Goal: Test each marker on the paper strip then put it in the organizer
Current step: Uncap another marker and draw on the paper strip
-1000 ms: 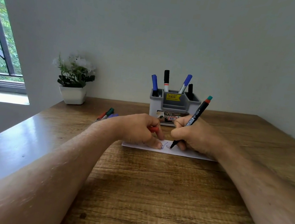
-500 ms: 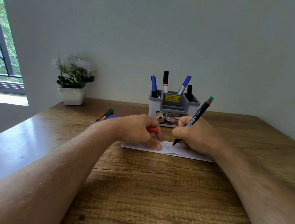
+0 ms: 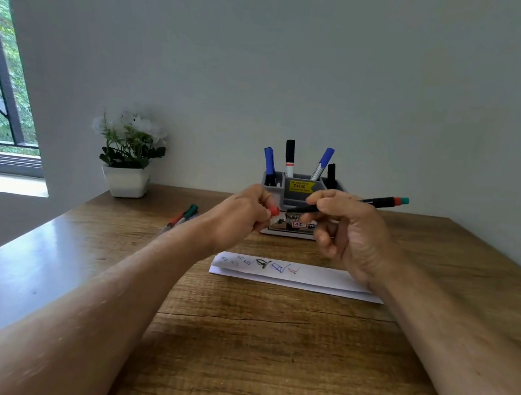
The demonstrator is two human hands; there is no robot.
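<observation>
My right hand point(image 3: 345, 229) grips a thin black marker point(image 3: 382, 202) with a red and teal end, held almost level above the table, its tip pointing left. My left hand point(image 3: 239, 216) pinches the marker's red cap point(image 3: 273, 212) just left of that tip. Below the hands lies the white paper strip point(image 3: 324, 280), with several small scribbles along its left half. Behind the hands stands the grey organizer point(image 3: 298, 196) with several blue and black markers upright in it.
A few more markers point(image 3: 182, 216) lie on the wooden table left of my left hand. A white pot with a flowering plant point(image 3: 127, 158) stands at the back left by the wall. A window is at the far left.
Both hands have lifted off the paper strip. The marker has swung from upright writing to nearly level, and the cap in my left hand is now close to its tip.
</observation>
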